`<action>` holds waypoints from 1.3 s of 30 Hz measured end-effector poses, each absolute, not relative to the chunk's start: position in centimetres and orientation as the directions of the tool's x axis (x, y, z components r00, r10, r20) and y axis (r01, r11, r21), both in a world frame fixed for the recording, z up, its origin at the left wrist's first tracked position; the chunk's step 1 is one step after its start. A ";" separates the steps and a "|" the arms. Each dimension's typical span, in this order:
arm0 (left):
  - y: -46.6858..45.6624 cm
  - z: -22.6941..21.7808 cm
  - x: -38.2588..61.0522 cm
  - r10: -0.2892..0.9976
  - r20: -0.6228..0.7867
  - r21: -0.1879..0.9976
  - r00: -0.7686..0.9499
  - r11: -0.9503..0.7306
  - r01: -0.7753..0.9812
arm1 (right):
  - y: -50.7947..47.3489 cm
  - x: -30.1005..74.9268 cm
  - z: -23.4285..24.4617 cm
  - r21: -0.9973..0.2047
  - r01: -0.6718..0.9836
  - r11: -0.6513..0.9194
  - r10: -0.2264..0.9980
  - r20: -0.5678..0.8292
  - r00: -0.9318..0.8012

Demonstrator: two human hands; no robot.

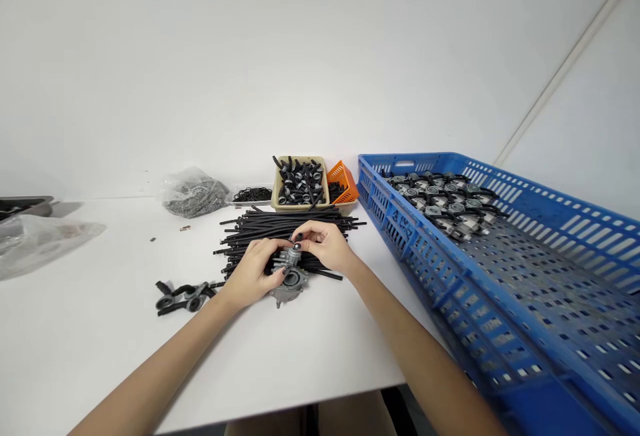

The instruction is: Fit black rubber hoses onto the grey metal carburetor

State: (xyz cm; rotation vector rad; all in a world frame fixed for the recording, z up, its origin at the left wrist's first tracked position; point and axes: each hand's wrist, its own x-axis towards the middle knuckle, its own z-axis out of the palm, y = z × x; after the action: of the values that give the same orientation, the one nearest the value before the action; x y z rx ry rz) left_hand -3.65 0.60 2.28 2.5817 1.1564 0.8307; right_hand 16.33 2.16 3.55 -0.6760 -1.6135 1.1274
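Observation:
A grey metal carburetor (291,277) is in front of me at the near edge of the hose pile. My left hand (256,271) is closed around its left side, the thumb pressed on the body. At the carburetor's top, my right hand (325,244) pinches a small black part (299,239), partly hidden by the fingers. Just beyond both hands lies a pile of black rubber hoses (270,224). To the left of my left hand, several black rubber elbows with grey round caps (194,303) rest on the white table (240,363).
A blue crate (450,269) with several carburetors (445,199) stands at right. Along the wall are a beige basket of black parts (275,201), an orange basket (351,188), a tray of black rings (253,195) and a plastic bag (193,195). Another bag (45,239) lies far left.

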 end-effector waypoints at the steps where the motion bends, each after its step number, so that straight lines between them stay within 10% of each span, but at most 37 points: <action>1: 0.6 2.3 -3.7 0.734 0.414 0.388 0.538 -0.677 0.625 | 2.1 16.4 3.6 -0.908 -0.097 0.408 0.847 0.416 -0.332; 39: 0.5 2.3 -3.7 0.731 0.419 0.401 0.539 -0.681 0.612 | 2.4 16.3 3.2 -0.943 -0.097 0.319 0.896 0.333 -0.293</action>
State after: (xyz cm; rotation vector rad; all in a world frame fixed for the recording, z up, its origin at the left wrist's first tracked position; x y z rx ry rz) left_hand -3.67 0.52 2.30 2.5694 1.1371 0.8454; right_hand 16.32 2.35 3.16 -0.7583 -1.5351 1.1872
